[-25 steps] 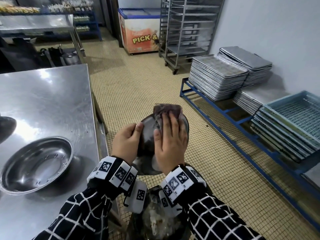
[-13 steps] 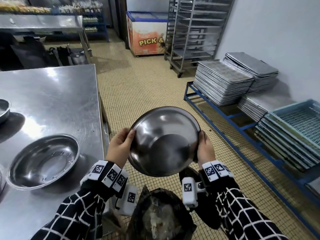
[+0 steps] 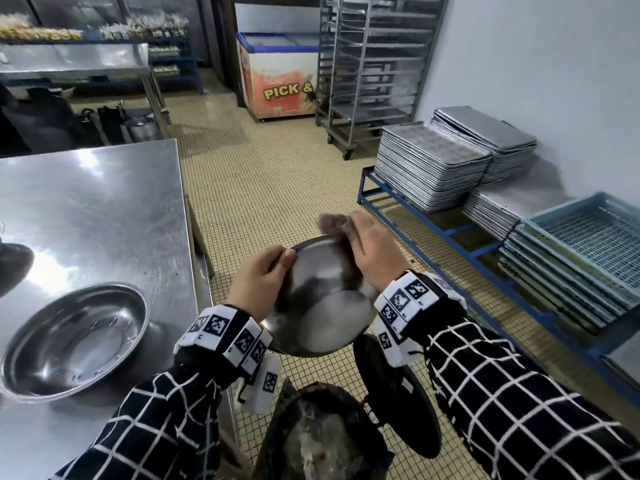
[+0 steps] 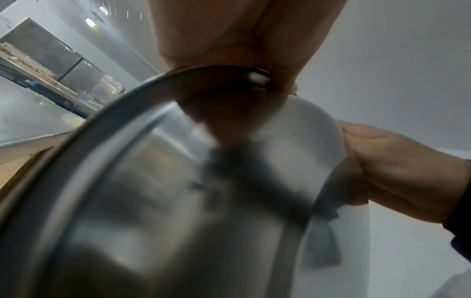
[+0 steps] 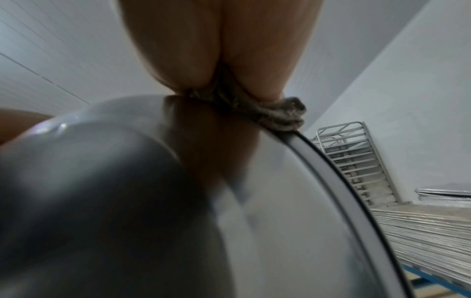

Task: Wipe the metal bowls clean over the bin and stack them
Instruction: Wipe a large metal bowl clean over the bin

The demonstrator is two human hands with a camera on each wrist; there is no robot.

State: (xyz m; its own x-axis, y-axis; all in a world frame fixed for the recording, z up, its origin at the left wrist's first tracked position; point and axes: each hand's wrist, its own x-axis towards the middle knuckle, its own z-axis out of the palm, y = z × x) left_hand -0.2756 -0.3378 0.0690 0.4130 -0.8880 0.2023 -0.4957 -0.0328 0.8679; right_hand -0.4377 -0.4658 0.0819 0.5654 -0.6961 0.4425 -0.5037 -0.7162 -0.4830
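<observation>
Steel mixing bowl (image 3: 322, 299) held in the air above the black-lined bin (image 3: 322, 441), tilted so its outside faces the head camera and its mouth turns away. Likely reason: anything wiped loose falls into the bin, not onto the tiled floor.

Left hand (image 3: 258, 285): fingers curled over the near-left rim, thumb on the outer wall. It acts as the anchor; the left wrist view shows the rim pinched between thumb and fingers.

Right hand (image 3: 372, 252): closed on a brownish cloth (image 3: 330, 223) at the far rim. Right wrist view shows the cloth (image 5: 277, 117) bunched between the fingers and pressed onto the rolled edge of the bowl (image 5: 254, 221). Judgement: the rim is being wiped, with the cloth wrapped over the edge to reach both faces at once. Bowl surface blurred in both wrist views; cannot tell whether residue is left.

Second steel bowl (image 3: 74, 337) sits upright on the steel table (image 3: 104, 209), to the left of the bin and close to the table edge, within reach of the left hand. Nothing rests inside it. Judgement: this is the base of the stack, and the held bowl goes into it once the rim is done.

Risk noted: a one-handed rim pinch on smooth steel could slip under hard cloth pressure.
</observation>
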